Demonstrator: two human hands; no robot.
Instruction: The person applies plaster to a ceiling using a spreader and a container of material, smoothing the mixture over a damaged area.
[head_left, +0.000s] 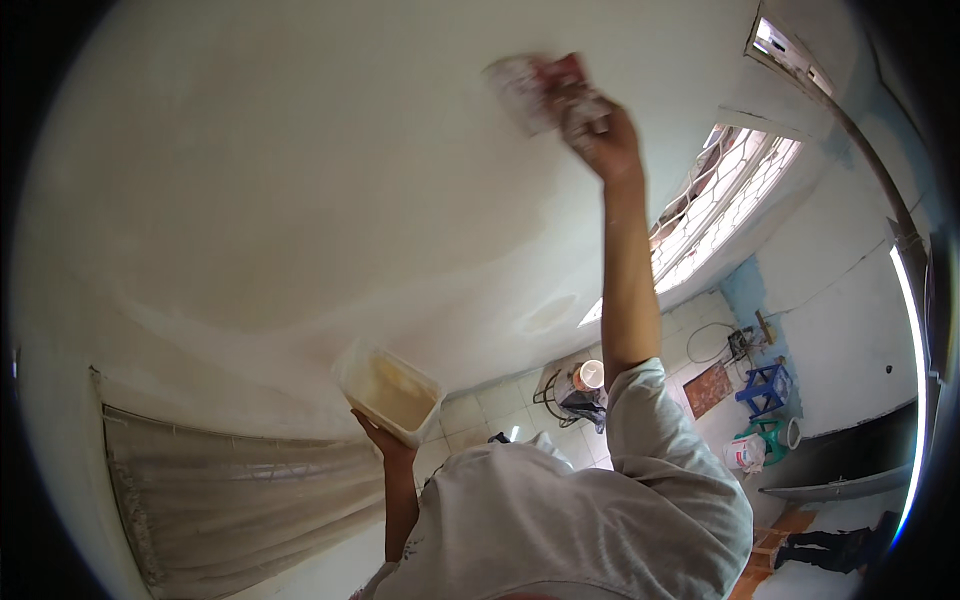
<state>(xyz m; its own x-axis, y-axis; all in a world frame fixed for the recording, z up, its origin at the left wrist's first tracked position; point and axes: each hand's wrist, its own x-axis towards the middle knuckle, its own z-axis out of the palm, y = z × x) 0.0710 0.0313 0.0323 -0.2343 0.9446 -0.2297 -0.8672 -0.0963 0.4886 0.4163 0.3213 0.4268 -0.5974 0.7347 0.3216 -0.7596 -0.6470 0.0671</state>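
My left hand [383, 437] holds up a translucent rectangular plastic tub [412, 428] from below, close to the wall. Pale cream material lies inside the tub, but I cannot tell whether it is paste or liquid. Stretched high to the right of centre, my right hand [606, 142] grips a flat white-and-red piece [522, 90] against or very near the pale wall [300, 180]. Motion smears this piece, so its exact kind and its contact with the wall are unclear. White residue marks the fingers of that hand.
A grilled window [715, 205] is at the right. On the tiled floor stand an orange-and-white bucket [590, 375], a blue stool [765, 390], a white bucket [744, 453] and a green container [775, 440]. A beige curtain [240, 500] hangs at the lower left.
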